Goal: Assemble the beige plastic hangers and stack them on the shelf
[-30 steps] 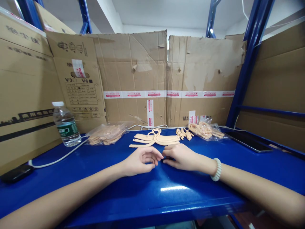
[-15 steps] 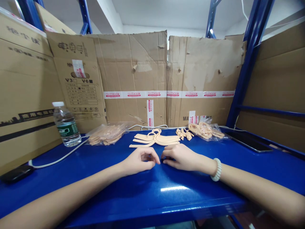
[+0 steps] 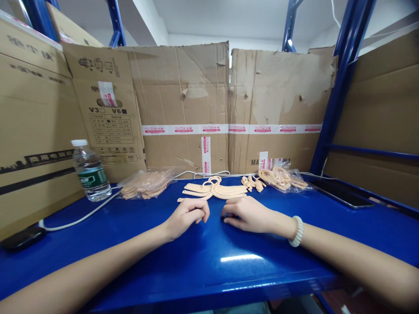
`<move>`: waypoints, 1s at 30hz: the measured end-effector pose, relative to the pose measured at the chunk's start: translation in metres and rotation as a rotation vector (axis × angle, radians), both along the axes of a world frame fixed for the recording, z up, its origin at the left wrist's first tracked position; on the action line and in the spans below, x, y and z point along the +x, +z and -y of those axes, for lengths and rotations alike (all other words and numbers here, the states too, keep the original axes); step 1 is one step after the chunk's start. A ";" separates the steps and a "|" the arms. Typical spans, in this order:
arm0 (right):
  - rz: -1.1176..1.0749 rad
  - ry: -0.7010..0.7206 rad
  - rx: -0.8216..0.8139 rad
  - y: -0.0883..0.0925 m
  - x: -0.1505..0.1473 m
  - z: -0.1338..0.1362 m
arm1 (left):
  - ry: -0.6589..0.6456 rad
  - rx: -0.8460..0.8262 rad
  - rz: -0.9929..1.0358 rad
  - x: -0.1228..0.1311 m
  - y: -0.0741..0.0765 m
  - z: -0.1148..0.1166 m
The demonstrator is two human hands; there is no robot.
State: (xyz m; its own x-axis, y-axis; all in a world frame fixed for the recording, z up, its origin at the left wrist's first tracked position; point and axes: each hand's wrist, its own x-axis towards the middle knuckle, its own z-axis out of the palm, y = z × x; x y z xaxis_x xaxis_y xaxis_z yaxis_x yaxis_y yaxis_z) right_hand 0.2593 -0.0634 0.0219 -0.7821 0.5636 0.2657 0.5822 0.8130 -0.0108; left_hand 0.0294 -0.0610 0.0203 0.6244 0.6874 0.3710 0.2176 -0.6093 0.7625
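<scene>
My left hand (image 3: 188,218) rests over the blue tabletop with its fingers curled in and the thumb laid against them; nothing shows in it. Opposite it, a short gap away, my right hand (image 3: 244,214) lies palm down on the table, its fingers loosely bent and the thumb apart, with nothing visible in the grasp. Just beyond both hands is a group of beige plastic clothes hanger parts (image 3: 229,190), curved arms with hooked ends that meet in the middle. Small beige pieces (image 3: 253,183) lie in a heap to their right.
Clear plastic bags of beige parts lie at left (image 3: 147,184) and right (image 3: 283,179). A water bottle (image 3: 91,174) stands at left, near a black device (image 3: 22,239) on a white cable. At right lies a dark flat tablet (image 3: 342,193). Cardboard sheets (image 3: 186,100) wall the back.
My left hand has drawn slightly left, away from my right hand, and its loosely spread fingers have curled in. My right hand has stayed in place.
</scene>
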 end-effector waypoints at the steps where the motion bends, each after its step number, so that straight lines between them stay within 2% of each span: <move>1: 0.000 0.000 -0.002 0.000 0.000 0.000 | 0.020 -0.012 -0.017 0.000 -0.001 0.000; 6: -0.007 0.006 -0.009 0.000 0.001 0.000 | 0.030 0.001 -0.021 0.002 -0.003 0.000; 14: -0.005 0.043 -0.028 0.002 0.002 0.002 | 0.142 0.122 -0.149 0.007 -0.004 0.000; 19: -0.009 0.058 -0.031 0.001 0.003 0.001 | 0.203 0.103 -0.086 0.008 -0.005 0.000; 22: -0.010 0.064 -0.034 0.000 0.003 0.001 | 0.179 0.091 -0.048 0.009 -0.007 -0.001; 25: -0.007 0.066 -0.039 0.001 0.003 0.001 | 0.174 0.167 -0.096 0.009 -0.010 -0.003; 30: -0.003 0.052 -0.044 0.003 0.002 0.001 | 0.253 0.385 -0.271 0.001 -0.013 -0.012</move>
State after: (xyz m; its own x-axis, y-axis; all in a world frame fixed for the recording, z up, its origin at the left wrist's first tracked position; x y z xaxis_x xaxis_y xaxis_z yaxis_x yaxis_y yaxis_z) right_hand 0.2618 -0.0643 0.0248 -0.8100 0.5332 0.2442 0.5388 0.8410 -0.0492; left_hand 0.0303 -0.0492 0.0070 0.5652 0.6749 0.4744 0.5522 -0.7368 0.3902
